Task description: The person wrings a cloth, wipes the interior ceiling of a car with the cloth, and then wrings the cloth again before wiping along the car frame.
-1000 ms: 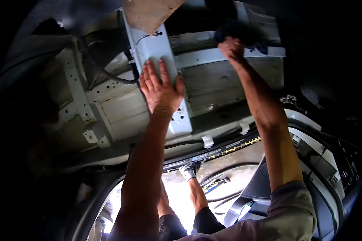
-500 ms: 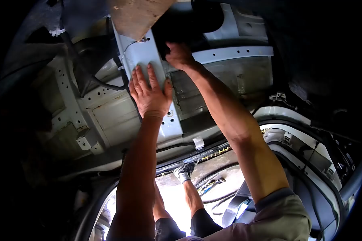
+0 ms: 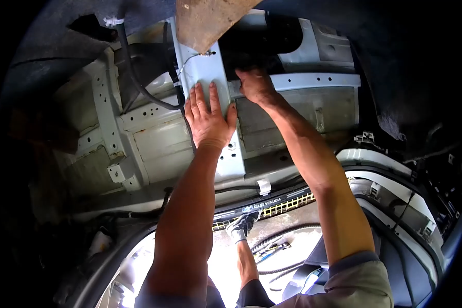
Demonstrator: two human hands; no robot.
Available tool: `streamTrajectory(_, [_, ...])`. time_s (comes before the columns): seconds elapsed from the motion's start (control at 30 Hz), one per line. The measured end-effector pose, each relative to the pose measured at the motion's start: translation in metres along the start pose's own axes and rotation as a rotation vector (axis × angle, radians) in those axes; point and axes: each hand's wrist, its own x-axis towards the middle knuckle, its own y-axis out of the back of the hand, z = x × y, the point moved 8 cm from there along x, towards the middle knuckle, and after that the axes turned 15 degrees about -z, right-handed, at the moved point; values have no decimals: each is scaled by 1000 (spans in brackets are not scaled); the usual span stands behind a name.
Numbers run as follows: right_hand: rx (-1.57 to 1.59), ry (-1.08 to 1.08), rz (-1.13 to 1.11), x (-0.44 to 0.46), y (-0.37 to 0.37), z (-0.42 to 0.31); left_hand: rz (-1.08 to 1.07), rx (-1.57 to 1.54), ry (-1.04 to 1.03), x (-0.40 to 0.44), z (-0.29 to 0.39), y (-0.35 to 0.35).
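My left hand (image 3: 210, 120) lies flat with fingers spread on a pale metal beam (image 3: 233, 165), thumb over its right edge. To the right of the beam, my right hand (image 3: 257, 88) is closed at the near edge of a dark area, above a pale cross rail (image 3: 313, 80). Its fingers are curled, and whatever they hold is hidden. A thin wire (image 3: 186, 64) runs to a small fitting on the beam just beyond my left fingertips. Over the beam's far end hangs a brown, stained flap (image 3: 205, 23).
Bare metal panels (image 3: 161, 149) with holes and brackets surround the beam. A black cable (image 3: 133, 72) loops at the left. Nearer me runs a sill strip (image 3: 272, 203) marked VENUCIA, with a shoe (image 3: 241, 226) beside it. Black corrugated tubing (image 3: 287, 231) lies on the ground.
The view has shifted, so the surroundings sit farther right and mostly lower at the top. Both hands keep nearly the same places against the beam and rail.
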Motion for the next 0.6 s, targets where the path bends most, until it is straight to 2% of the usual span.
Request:
streamTrajectory(0.03, [63,-91,-46,-3,-4,15,7,-3,-7,0,-1,-1])
streamTrajectory(0.13, [-488,7,203,-37,32,28,1,6,14,0,-4,0])
streamTrajectory(0.17, [-520,-67,247,-46,47,43,-1,9,20,1,-4,-1])
streamTrajectory(0.2, [-554,-149,288,-60,63,65,-9,7,21,1,-3,-2])
streamTrajectory(0.3, [-719,-79,442,-109,96,163,-25,-21,24,1,-4,-3])
streamTrajectory(0.47, [-1099,283,69,-196,136,271,-4,-28,20,0,-5,-3])
streamTrajectory(0.5, [-1057,176,-45,-206,141,282,14,-30,15,0,-5,-2])
streamTrajectory(0.6, [-605,-635,-154,-236,130,309,37,-15,0,-1,-4,-2])
